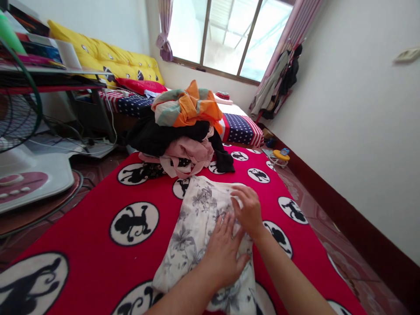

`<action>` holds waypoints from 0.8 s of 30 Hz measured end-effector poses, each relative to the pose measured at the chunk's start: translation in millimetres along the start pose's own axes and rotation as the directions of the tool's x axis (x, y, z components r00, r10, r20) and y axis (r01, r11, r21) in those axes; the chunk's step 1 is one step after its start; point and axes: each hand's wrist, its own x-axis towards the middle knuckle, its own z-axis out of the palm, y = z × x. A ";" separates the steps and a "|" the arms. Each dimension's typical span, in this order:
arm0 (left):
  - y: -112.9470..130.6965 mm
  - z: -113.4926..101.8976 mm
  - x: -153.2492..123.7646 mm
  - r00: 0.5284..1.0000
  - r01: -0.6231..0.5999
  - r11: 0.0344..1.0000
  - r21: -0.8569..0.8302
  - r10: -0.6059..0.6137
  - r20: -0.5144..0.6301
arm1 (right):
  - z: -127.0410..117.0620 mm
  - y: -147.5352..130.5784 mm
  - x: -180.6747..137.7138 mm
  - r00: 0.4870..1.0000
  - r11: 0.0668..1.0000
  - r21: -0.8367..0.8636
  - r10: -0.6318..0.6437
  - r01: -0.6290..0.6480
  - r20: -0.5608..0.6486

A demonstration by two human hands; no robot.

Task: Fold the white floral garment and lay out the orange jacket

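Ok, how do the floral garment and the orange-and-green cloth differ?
The floral garment is white with gray flowers; the orange-and-green cloth has broad color patches.
The floral garment lies spread on the red blanket; the orange-and-green cloth sits bunched atop the pile.
The left hand rests on the floral garment, none on the orange-and-green cloth.
Both are fabric.

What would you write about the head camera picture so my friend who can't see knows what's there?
A person's left hand lies flat on a white, grey-flowered garment, with the right hand at its upper right edge. The garment lies on a red monkey-print blanket. Beyond it are a heap of clothes, a star-and-stripe bedspread and a bright window.
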 end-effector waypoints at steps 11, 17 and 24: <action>-1.5 3.1 1.1 1.000 -0.012 1.000 0.027 0.012 0.008 | 33.6 33.2 8.1 0.851 0.992 0.032 -0.122 0.123 0.511; -5.4 5.1 1.9 1.000 -0.006 0.999 0.036 0.005 0.020 | 32.1 50.0 29.4 0.884 0.989 -0.107 -0.039 0.100 0.465; -4.0 2.1 4.4 1.000 0.006 1.000 0.021 -0.006 -0.001 | -16.6 36.2 -17.6 0.974 0.974 0.022 0.227 -0.226 -0.016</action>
